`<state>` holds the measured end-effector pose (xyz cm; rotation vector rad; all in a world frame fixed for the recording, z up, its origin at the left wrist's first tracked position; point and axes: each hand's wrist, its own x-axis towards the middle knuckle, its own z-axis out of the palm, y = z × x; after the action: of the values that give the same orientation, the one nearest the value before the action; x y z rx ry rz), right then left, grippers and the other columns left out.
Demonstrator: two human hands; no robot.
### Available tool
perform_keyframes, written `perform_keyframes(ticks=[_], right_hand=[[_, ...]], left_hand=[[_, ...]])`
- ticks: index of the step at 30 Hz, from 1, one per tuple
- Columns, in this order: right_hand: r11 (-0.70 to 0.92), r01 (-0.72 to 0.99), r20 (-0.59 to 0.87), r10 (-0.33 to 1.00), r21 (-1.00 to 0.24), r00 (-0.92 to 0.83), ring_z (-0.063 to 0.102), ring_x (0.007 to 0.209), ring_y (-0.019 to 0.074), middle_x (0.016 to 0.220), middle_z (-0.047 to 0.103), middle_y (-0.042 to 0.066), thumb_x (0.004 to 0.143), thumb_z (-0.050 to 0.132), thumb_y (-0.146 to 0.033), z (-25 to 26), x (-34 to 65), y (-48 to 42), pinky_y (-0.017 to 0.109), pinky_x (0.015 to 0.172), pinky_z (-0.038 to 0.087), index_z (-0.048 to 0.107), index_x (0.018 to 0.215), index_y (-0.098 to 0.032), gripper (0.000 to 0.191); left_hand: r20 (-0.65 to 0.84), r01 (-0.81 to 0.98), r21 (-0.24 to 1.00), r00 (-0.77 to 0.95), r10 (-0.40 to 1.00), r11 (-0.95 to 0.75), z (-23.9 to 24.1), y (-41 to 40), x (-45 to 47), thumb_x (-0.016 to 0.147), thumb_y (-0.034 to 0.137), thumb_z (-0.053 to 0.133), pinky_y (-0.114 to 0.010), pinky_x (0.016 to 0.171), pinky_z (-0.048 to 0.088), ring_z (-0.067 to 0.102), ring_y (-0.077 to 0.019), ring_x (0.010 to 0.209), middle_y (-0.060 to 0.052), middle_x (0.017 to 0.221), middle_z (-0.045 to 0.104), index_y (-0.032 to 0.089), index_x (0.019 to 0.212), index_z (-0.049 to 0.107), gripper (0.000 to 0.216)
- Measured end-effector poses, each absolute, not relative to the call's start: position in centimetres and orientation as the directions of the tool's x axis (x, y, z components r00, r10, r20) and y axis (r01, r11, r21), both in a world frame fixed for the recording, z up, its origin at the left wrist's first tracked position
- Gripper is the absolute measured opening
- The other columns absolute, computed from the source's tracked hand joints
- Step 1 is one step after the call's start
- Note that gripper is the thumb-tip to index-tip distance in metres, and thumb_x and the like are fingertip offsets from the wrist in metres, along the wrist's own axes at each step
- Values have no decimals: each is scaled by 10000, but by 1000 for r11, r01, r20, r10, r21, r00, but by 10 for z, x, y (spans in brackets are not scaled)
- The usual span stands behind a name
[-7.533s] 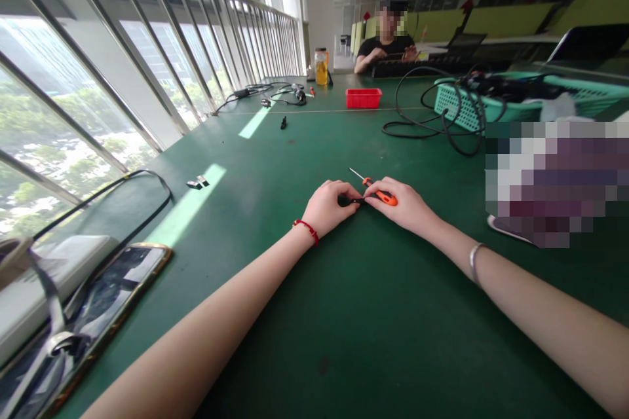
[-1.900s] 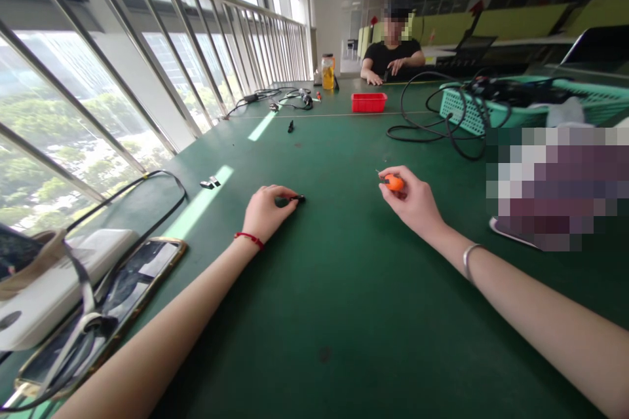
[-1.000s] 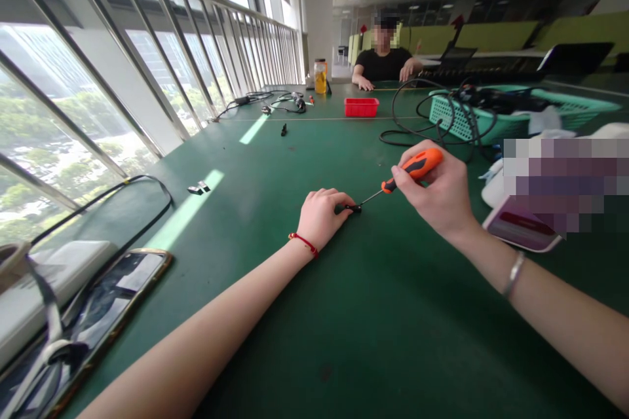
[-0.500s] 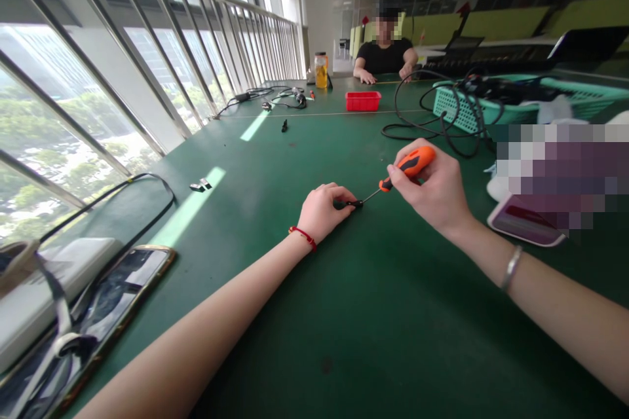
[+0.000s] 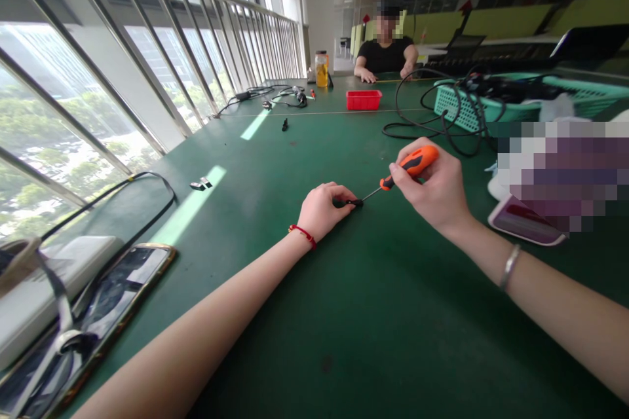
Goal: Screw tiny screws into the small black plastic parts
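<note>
My left hand (image 5: 325, 209) is closed on a small black part (image 5: 352, 202), pinching it low against the green table (image 5: 275, 340). My fingers cover much of the part, so its exact kind cannot be made out. In my right hand (image 5: 439, 186) is an orange and black screwdriver (image 5: 417, 162), gripped by its handle between thumb and fingers. The screwdriver slants down to the left, and its thin metal shaft meets the right end of the black part.
A red tray (image 5: 363, 100) and a turquoise basket (image 5: 462, 108) with black cables stand farther back. Small black pieces (image 5: 200, 184) lie to the left, near a phone (image 5: 122, 294) and a white box (image 5: 54, 288). A person (image 5: 387, 52) sits at the far end.
Hardly anything differs. The screwdriver handle and my right hand have shifted very slightly to the right; my left hand and the black part stay in place.
</note>
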<state>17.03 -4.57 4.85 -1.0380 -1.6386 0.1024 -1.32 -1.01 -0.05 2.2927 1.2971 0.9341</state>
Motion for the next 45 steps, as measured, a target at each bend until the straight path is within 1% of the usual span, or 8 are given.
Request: perform_keyframes(ticks=[5,11,18,22,26,31,36,45], right_hand=[[596,568,737,676,-567,27,511,610,153,701,532,15,762,589,-281,49,171,-45,290,542,429,451,691,-242,160],[592,574,746,664,-566,50,487,572,148,662,519,7,756,603,-257,47,172,-44,291,514,409,457,694,-248,160],[578,566,715,699,-588,30,495,591,146,650,520,-1,735,594,-245,50,170,-46,277,532,416,458,686,-233,145],[576,561,712,701,-595,35,495,594,147,642,516,-5,720,595,-242,51,170,-46,278,544,416,456,671,-230,148],[576,561,709,704,-594,27,503,597,151,645,521,-4,725,589,-248,52,170,-46,283,553,419,458,677,-233,140],[587,591,744,667,-554,35,517,608,159,648,527,0,746,580,-268,52,171,-48,294,565,424,448,678,-239,152],[575,618,744,667,-535,23,515,615,160,651,529,1,760,567,-285,51,171,-50,294,572,429,440,689,-244,151],[590,584,730,683,-557,7,505,584,144,626,520,-10,753,585,-298,51,171,-47,276,546,404,466,678,-229,156]], left_hand=[[367,606,598,374,852,-524,-1,-9,-14,719,205,646,-261,755,497,610,-143,784,3,831,678,216,817,724,126],[346,594,622,376,860,-510,-3,-8,-14,714,220,648,-262,738,498,616,-145,780,-3,835,684,213,815,725,127],[313,588,658,355,881,-470,-1,-8,-13,689,193,652,-267,729,497,634,-151,777,-8,821,704,183,787,698,109],[290,592,677,331,898,-436,-1,-9,-12,684,205,653,-269,719,492,641,-157,774,-13,801,706,170,772,678,98],[299,591,675,328,896,-442,0,-9,-12,687,215,653,-263,705,488,640,-153,760,-14,791,704,170,758,667,86],[301,591,669,339,891,-451,1,-10,-12,690,218,645,-267,706,486,638,-155,765,-16,796,704,170,756,663,84],[307,593,664,338,890,-455,0,-10,-13,687,217,642,-269,705,481,637,-157,769,-16,801,704,171,760,665,89],[308,592,662,342,888,-458,-1,-9,-13,689,219,647,-273,714,483,639,-159,775,-16,803,705,171,764,667,92]])
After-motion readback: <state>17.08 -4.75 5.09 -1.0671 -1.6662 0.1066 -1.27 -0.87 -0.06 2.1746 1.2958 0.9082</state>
